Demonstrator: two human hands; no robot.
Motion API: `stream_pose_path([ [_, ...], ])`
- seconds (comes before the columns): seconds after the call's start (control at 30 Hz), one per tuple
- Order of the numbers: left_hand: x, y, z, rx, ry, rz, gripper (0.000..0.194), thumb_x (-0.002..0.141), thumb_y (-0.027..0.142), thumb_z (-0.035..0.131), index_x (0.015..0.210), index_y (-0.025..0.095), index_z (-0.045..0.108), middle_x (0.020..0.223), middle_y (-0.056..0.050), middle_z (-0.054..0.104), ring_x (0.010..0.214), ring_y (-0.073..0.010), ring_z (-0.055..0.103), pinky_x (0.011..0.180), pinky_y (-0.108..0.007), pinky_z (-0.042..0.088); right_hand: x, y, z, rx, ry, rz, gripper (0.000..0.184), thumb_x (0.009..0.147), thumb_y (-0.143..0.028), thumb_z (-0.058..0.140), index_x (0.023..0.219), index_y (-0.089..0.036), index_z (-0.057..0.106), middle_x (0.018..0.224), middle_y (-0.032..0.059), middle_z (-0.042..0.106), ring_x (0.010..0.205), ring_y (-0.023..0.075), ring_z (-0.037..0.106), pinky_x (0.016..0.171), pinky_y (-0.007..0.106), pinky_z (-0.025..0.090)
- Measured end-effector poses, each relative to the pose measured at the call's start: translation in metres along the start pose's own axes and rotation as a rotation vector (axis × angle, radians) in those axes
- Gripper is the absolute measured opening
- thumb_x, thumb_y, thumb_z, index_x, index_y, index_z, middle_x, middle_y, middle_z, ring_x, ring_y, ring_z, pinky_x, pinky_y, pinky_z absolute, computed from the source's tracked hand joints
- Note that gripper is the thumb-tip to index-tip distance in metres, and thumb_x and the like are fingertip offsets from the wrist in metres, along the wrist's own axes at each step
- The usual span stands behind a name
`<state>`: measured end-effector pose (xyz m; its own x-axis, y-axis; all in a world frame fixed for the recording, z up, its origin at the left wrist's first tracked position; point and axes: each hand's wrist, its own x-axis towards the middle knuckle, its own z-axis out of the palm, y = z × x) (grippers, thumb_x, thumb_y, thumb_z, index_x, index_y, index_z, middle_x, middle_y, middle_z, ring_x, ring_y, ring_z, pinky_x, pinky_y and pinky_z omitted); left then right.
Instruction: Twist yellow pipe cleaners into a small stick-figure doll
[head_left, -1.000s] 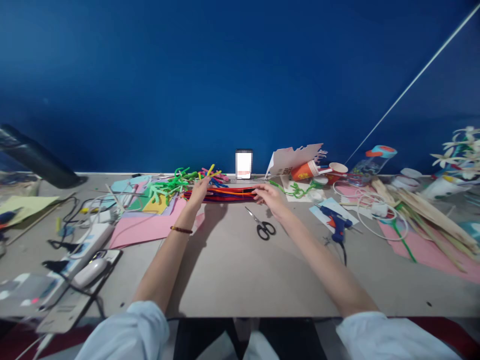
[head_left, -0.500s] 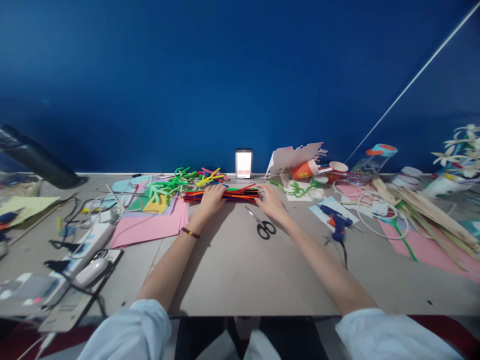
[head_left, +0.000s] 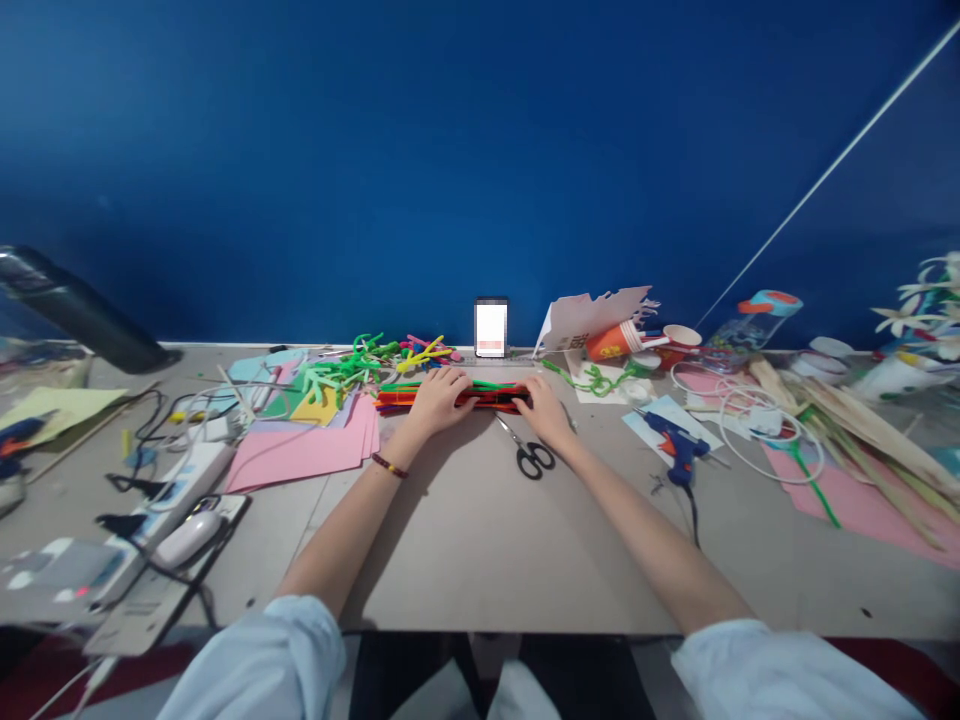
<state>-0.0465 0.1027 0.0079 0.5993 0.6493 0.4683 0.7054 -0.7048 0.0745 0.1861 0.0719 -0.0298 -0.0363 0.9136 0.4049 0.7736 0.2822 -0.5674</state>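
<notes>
A bundle of coloured pipe cleaners lies lengthwise on the table near the back wall. My left hand is curled over the middle-left of the bundle, fingers closed on it. My right hand grips the bundle's right end, fingers wrapped round it. Black-handled scissors lie just in front of my right hand. A phone stands upright against the wall behind the bundle.
Pink paper sheets and a heap of bent green pipe cleaners lie to the left. A blue glue gun, paper cups, a white cord and pale strips lie to the right. A power strip and cables sit far left.
My left hand came down from the bundle's left end onto its middle. Both hands closed on the bundle and drew it slightly nearer and tighter.
</notes>
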Motion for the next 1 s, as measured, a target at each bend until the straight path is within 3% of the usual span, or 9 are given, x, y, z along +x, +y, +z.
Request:
stream_pose_path([
  [0.1,0.0,-0.004,0.002,-0.008,0.023,-0.004,0.041,0.086,0.034,0.057,0.123,0.017,0.056,0.131,-0.014,0.056,0.122,-0.0299,0.049,0.104,-0.043,0.034,-0.001,0.0,0.0,0.021,0.031,-0.008,0.012,0.084,-0.022,0.055,0.092,-0.019,0.062,0.104,0.01,0.06,0.102,0.0262,0.055,0.094,0.043,0.044],
  [0.17,-0.002,-0.007,0.005,-0.001,-0.03,-0.009,0.049,0.083,0.033,0.06,0.129,0.017,0.051,0.135,-0.016,0.054,0.124,-0.0309,0.049,0.106,-0.045,0.032,-0.002,0.001,0.0,0.036,0.068,-0.03,0.008,0.084,-0.024,0.055,0.087,-0.021,0.062,0.102,0.0093,0.061,0.102,0.026,0.055,0.095,0.043,0.044],
  [0.3,-0.004,-0.009,0.012,0.047,-0.143,-0.055,0.039,0.079,0.016,0.058,0.118,0.017,0.056,0.117,-0.014,0.064,0.109,-0.0292,0.058,0.098,-0.043,0.039,-0.004,0.002,0.001,0.05,0.148,-0.089,0.011,0.085,-0.031,0.058,0.087,-0.021,0.063,0.103,0.0099,0.062,0.104,0.0265,0.055,0.097,0.043,0.042],
  [0.4,-0.005,-0.008,0.016,0.114,-0.14,-0.112,0.036,0.076,0.006,0.052,0.11,0.015,0.058,0.105,-0.016,0.066,0.103,-0.0301,0.059,0.09,-0.04,0.043,-0.006,0.001,0.002,0.073,0.134,-0.129,0.015,0.086,-0.034,0.058,0.091,-0.022,0.064,0.105,0.0102,0.063,0.107,0.026,0.055,0.1,0.042,0.042],
  [0.5,-0.006,-0.007,0.02,0.102,-0.126,-0.192,0.032,0.078,0.009,0.05,0.108,0.014,0.058,0.097,-0.017,0.066,0.095,-0.0321,0.061,0.082,-0.042,0.044,-0.007,-0.002,0.002,0.075,0.092,-0.149,0.015,0.087,-0.033,0.056,0.093,-0.024,0.066,0.11,0.0103,0.063,0.111,0.0263,0.055,0.103,0.044,0.04],
  [0.63,-0.007,-0.009,0.023,0.069,-0.11,-0.215,0.034,0.079,0.017,0.054,0.112,0.015,0.057,0.102,-0.017,0.066,0.096,-0.0331,0.062,0.085,-0.043,0.043,-0.008,-0.005,0.003,0.02,0.057,-0.183,0.017,0.085,-0.031,0.06,0.099,-0.024,0.065,0.118,0.0112,0.062,0.114,0.0285,0.054,0.103,0.046,0.039],
  [0.8,-0.006,-0.011,0.021,0.079,-0.133,-0.133,0.05,0.074,0.014,0.055,0.124,0.014,0.052,0.117,-0.017,0.064,0.107,-0.0315,0.058,0.093,-0.042,0.041,-0.009,-0.006,0.003,-0.07,0.076,-0.165,0.013,0.088,-0.021,0.052,0.087,-0.023,0.064,0.121,0.0113,0.062,0.115,0.0278,0.054,0.103,0.046,0.037],
  [1.0,-0.007,-0.015,0.023,0.099,-0.127,-0.111,0.041,0.078,0.018,0.054,0.119,0.017,0.056,0.118,-0.015,0.063,0.108,-0.0309,0.056,0.094,-0.044,0.039,-0.004,0.002,-0.009,-0.142,0.156,-0.081,0.016,0.089,-0.019,0.045,0.088,-0.02,0.061,0.115,0.0141,0.063,0.112,0.029,0.052,0.1,0.045,0.035],
])
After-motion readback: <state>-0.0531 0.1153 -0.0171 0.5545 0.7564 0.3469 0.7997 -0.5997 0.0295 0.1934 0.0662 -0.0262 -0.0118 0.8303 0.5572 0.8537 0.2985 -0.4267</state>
